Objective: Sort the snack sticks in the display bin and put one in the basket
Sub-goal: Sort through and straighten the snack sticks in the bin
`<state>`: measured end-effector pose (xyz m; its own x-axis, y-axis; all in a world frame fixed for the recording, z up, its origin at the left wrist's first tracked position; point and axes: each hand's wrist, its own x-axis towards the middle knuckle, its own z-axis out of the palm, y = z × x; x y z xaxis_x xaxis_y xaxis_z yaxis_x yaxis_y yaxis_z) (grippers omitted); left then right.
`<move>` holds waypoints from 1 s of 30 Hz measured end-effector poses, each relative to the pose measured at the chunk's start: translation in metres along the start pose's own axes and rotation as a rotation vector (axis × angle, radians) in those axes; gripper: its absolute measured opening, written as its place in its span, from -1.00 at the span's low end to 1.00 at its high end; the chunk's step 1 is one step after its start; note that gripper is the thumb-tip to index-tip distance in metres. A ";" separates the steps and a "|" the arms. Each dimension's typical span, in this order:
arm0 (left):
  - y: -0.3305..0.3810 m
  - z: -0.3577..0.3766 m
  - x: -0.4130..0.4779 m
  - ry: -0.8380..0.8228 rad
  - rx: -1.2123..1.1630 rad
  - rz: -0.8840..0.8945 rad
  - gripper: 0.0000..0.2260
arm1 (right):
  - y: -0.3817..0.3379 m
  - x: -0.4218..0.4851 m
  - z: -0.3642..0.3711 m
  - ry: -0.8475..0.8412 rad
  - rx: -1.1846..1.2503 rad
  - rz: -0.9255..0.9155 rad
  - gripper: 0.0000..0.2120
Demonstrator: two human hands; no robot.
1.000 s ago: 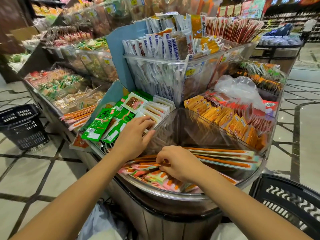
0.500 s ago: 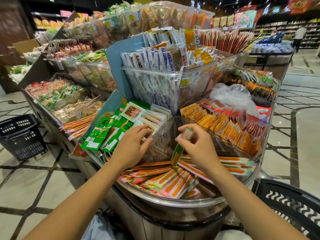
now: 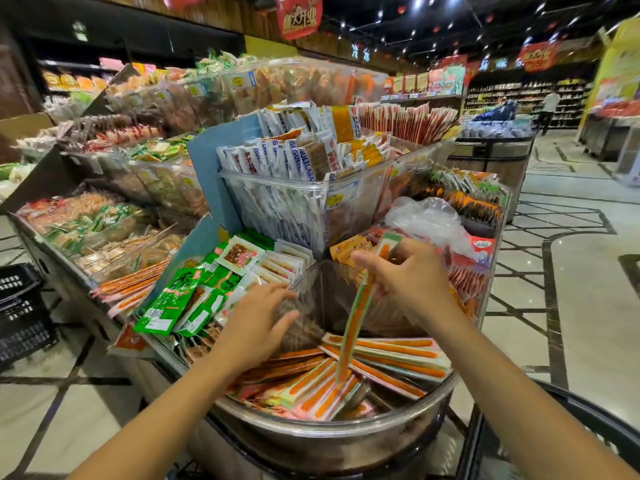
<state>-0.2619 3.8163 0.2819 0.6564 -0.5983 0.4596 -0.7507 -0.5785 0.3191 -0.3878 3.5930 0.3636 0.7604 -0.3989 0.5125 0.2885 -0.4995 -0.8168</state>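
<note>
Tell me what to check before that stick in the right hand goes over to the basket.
1. Right hand pinches the snack stick near its top: ok.
2. Only one stick in that hand: ok.
3. Stick's lower end free of the pile in the display bin: cannot tell, it overlaps the pile.
4. Left hand holds nothing, fingers straight, by the bin's clear wall: ok.
5. Basket close by, at the lower right past the bin's rim: ok.
6. Room inside the basket: cannot tell, its inside is out of view.
</note>
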 end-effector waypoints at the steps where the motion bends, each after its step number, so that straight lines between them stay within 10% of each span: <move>1: 0.011 0.003 -0.002 -0.016 -0.083 -0.005 -0.67 | -0.001 0.002 -0.001 0.009 0.035 0.034 -0.62; 15: 0.059 0.029 -0.025 -0.165 -0.637 -0.151 -0.87 | 0.009 0.011 -0.016 0.067 0.306 0.253 -0.44; 30: 0.058 0.024 -0.024 -0.194 -0.799 -0.256 -0.89 | 0.028 -0.003 -0.009 -0.058 0.376 0.280 -0.78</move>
<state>-0.3194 3.7842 0.2693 0.7595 -0.6287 0.1672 -0.3573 -0.1884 0.9148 -0.3871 3.5737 0.3412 0.8672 -0.4297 0.2517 0.2499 -0.0616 -0.9663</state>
